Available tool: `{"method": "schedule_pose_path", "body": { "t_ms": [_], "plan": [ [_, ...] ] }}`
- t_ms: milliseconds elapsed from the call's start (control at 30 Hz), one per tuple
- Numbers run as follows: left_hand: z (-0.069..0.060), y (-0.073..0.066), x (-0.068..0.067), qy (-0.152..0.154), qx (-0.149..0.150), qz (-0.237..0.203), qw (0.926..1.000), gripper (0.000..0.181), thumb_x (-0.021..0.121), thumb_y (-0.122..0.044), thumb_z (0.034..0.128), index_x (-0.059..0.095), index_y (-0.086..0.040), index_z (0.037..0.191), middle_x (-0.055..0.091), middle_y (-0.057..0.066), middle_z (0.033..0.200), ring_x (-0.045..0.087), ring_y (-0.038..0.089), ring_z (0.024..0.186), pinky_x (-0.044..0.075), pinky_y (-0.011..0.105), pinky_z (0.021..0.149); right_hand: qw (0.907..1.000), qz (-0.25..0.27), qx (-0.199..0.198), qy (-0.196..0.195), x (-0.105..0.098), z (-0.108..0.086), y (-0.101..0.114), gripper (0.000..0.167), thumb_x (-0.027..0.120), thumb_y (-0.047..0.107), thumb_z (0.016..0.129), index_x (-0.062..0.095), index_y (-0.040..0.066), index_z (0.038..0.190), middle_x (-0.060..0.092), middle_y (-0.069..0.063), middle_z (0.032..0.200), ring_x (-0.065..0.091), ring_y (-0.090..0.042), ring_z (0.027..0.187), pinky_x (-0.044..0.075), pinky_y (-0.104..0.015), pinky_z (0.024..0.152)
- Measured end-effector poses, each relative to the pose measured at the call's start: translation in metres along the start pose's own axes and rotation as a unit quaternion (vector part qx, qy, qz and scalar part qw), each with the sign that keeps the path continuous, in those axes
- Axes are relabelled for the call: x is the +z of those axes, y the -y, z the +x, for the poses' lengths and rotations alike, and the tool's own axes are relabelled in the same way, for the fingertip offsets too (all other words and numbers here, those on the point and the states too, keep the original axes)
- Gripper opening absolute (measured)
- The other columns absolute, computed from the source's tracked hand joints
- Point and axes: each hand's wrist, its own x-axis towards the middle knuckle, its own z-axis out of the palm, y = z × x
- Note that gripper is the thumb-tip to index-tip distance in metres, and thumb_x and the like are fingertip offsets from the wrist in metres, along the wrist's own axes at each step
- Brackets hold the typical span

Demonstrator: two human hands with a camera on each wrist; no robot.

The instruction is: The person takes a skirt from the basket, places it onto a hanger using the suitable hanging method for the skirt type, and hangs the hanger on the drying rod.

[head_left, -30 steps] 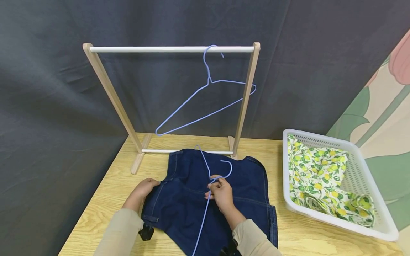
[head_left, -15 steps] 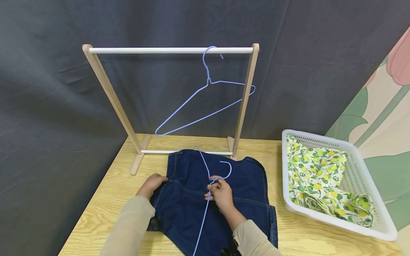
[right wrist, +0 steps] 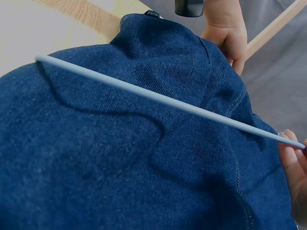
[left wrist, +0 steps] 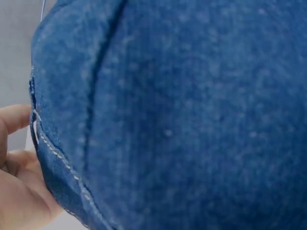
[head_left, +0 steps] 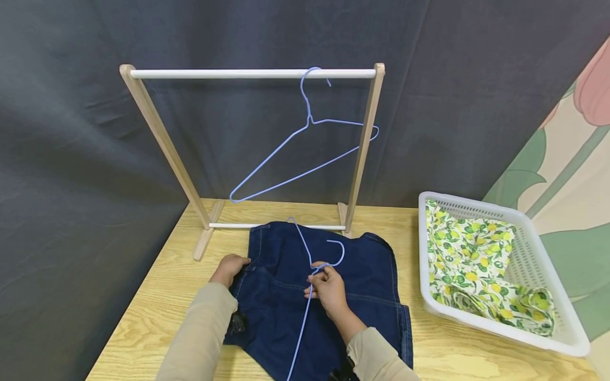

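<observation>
Setting: a worktop (head_left: 171, 275) with a pale yellow wood-grain surface, backed by a dark grey cloth curtain (head_left: 238, 32); a cream panel (head_left: 562, 201) with large pink and green floral print stands to the right.

Nearest, a dark navy denim garment (head_left: 281, 312) with visible seam stitching lies spread on the worktop. A thin lavender-blue hanger (right wrist: 168, 101) with a curved hook lies across it, running near to far; a shadow falls on the denim beneath its rod. The right hand (head_left: 330, 290) pinches this hanger just below the hook. The left hand (head_left: 231, 268) grips the garment's left edge, thumb and fingers about the cloth. Both forearms are in beige sleeves (head_left: 202, 328).

To the right, well apart from both hands, a white perforated plastic basket (head_left: 486, 323) contains white fabric (head_left: 476, 259) printed with yellow lemons and green leaves, loosely folded.

Farther back stands a rack (head_left: 229, 74) with pale wooden posts and white rails, its lower rail partly hidden behind the garment. A second lavender-blue hanger (head_left: 270, 158) hangs from the top rail, near the right post.
</observation>
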Motion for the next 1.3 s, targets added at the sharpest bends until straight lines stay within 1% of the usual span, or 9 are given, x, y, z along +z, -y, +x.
{"method": "schedule_pose_path", "body": {
  "t_ms": [33,67,167,267,333,467,700,1033,1300],
  "plan": [
    [-0.007,-0.007,-0.001,-0.004,0.009,-0.006,0.9999,0.058,0.066,-0.039,0.0713,0.054,0.003,0.109,0.052,0.017,0.103,0.05,0.03,0.088,0.042,0.039,0.071,1.0,0.003,-0.002,0.0,0.0,0.0,0.001,0.028,0.047,-0.012,0.077,0.039,-0.013,0.105,0.054,-0.016,0.064,0.055,-0.013,0.046,0.049,-0.034,0.045],
    [-0.023,-0.022,-0.004,0.001,0.01,-0.013,0.9999,0.055,0.067,-0.036,0.0722,0.053,0.003,0.109,0.051,0.018,0.106,0.049,0.031,0.09,0.042,0.04,0.072,1.0,0.002,0.002,0.001,0.0,0.0,0.001,0.029,0.047,-0.012,0.077,0.039,-0.013,0.105,0.053,-0.015,0.064,0.056,-0.013,0.046,0.049,-0.034,0.045],
    [-0.083,-0.081,-0.014,0.012,0.011,-0.029,0.9994,0.045,0.066,-0.022,0.0757,0.052,0.0,0.112,0.046,0.019,0.115,0.045,0.032,0.098,0.039,0.043,0.08,0.9999,-0.002,0.011,0.008,0.0,0.001,0.005,0.029,0.048,-0.013,0.077,0.039,-0.013,0.105,0.053,-0.016,0.065,0.056,-0.015,0.046,0.049,-0.035,0.045],
    [-0.136,-0.133,-0.024,0.017,0.03,-0.014,0.9993,0.039,0.063,-0.008,0.0764,0.052,0.002,0.112,0.039,0.022,0.123,0.037,0.037,0.11,0.032,0.046,0.089,0.9994,-0.021,0.021,0.018,0.0,0.002,0.008,0.029,0.049,-0.013,0.077,0.041,-0.013,0.104,0.053,-0.018,0.067,0.056,-0.015,0.046,0.049,-0.034,0.045],
    [-0.154,-0.15,-0.029,0.022,0.061,0.006,0.9979,0.035,0.062,-0.006,0.0769,0.053,0.003,0.109,0.039,0.023,0.124,0.034,0.039,0.113,0.03,0.046,0.091,0.9988,-0.038,0.022,0.022,0.0,0.002,0.009,0.027,0.051,-0.013,0.076,0.043,-0.012,0.102,0.054,-0.019,0.066,0.055,-0.015,0.046,0.049,-0.033,0.044],
    [-0.165,-0.164,-0.033,0.017,0.1,0.033,0.9943,0.031,0.062,-0.005,0.0768,0.055,0.003,0.106,0.042,0.022,0.122,0.032,0.038,0.115,0.03,0.046,0.091,0.9975,-0.066,0.009,0.026,-0.001,0.003,0.012,0.023,0.052,-0.012,0.076,0.045,-0.011,0.098,0.055,-0.019,0.064,0.055,-0.015,0.046,0.048,-0.033,0.042],
    [-0.168,-0.173,-0.032,-0.034,0.145,0.036,0.9881,0.028,0.065,-0.008,0.0737,0.058,-0.003,0.1,0.052,0.016,0.109,0.043,0.03,0.102,0.035,0.043,0.083,0.9968,-0.079,-0.01,0.01,0.0,0.002,0.013,0.021,0.054,-0.011,0.076,0.047,-0.012,0.096,0.055,-0.022,0.064,0.056,-0.021,0.045,0.047,-0.041,0.042],
    [-0.182,-0.197,-0.03,-0.103,0.22,0.029,0.9697,0.026,0.067,-0.005,0.0702,0.061,-0.004,0.096,0.057,0.015,0.102,0.05,0.027,0.091,0.04,0.038,0.076,0.9944,-0.1,-0.012,-0.032,0.002,0.005,0.016,0.018,0.054,-0.012,0.075,0.049,-0.011,0.092,0.055,-0.025,0.064,0.054,-0.016,0.042,0.046,-0.033,0.038],
    [-0.193,-0.212,-0.024,-0.122,0.275,-0.006,0.9538,0.024,0.067,0.0,0.0685,0.062,0.0,0.092,0.06,0.016,0.094,0.053,0.026,0.083,0.042,0.037,0.075,0.9905,-0.129,-0.024,-0.04,0.005,0.011,0.016,0.016,0.056,-0.011,0.074,0.051,-0.009,0.089,0.056,-0.027,0.065,0.054,-0.015,0.04,0.046,-0.04,0.04]
  ]
}}
